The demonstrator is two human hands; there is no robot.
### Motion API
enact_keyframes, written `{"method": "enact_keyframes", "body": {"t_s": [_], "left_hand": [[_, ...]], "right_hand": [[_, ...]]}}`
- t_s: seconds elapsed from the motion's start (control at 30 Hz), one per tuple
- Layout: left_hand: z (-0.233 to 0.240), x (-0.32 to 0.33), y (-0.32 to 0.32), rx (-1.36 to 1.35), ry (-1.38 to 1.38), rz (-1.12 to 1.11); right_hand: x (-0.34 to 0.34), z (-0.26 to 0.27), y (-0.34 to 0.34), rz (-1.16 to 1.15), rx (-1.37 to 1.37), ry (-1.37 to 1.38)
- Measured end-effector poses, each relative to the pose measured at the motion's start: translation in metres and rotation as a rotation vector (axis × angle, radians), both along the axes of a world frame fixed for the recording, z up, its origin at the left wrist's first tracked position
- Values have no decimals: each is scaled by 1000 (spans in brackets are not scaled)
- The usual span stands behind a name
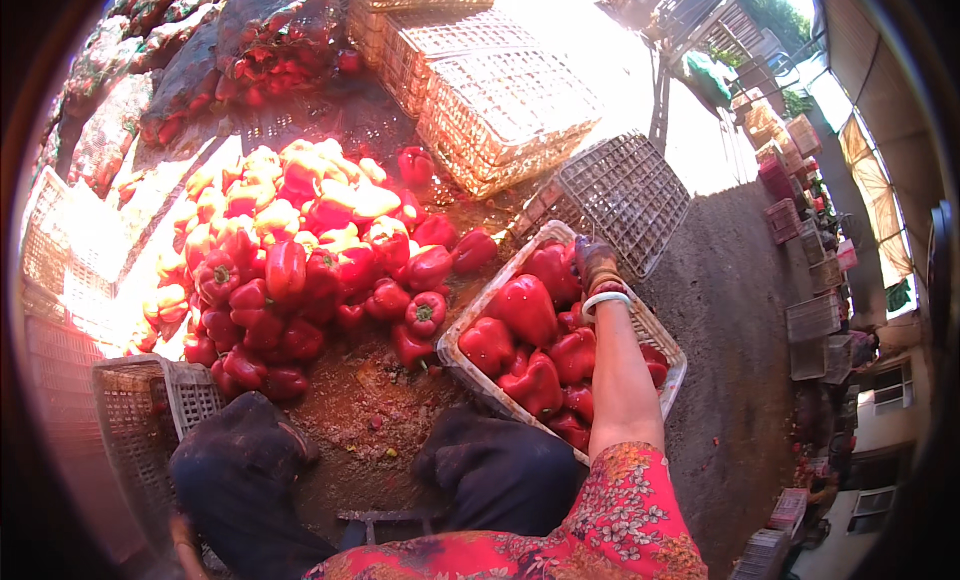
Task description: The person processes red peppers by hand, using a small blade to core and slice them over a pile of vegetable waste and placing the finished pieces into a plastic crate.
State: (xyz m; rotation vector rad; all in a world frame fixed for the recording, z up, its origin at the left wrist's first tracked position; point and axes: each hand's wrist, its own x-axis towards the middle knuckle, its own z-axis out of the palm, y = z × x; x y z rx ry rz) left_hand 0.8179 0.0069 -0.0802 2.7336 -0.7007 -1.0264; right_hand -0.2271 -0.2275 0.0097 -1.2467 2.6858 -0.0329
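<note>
My right hand (598,263), in a dark stained glove with a pale bangle at the wrist, reaches to the far edge of a white plastic crate (480,388) filled with red bell peppers (525,310). It touches or is right beside a pepper there; its fingers are partly hidden, so a grip cannot be told. My left hand is out of view; only the forearm (187,546) shows at the bottom left, beside my knee. A large heap of red bell peppers (285,268) lies on the ground before me, left of the crate.
Stacked plastic crates (510,92) stand beyond the heap, with a tilted crate (622,197) behind the filled one. Another crate (135,407) is by my left knee. Full mesh sacks (180,77) lie at the upper left. More crates (814,317) line the yard's right side.
</note>
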Motion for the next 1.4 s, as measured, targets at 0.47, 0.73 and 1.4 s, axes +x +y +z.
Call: {"method": "enact_keyframes", "body": {"t_s": [0.47, 0.73, 1.4], "left_hand": [[108, -139, -267, -233, -44, -759], [121, -333, -350, -477, 249, -1097], [98, -403, -361, -412, -210, -1024]], "right_hand": [[34, -11, -31, -284, -232, -3], [106, -8, -43, -174, -35, 101], [13, -121, -19, 381, -566, 41]]}}
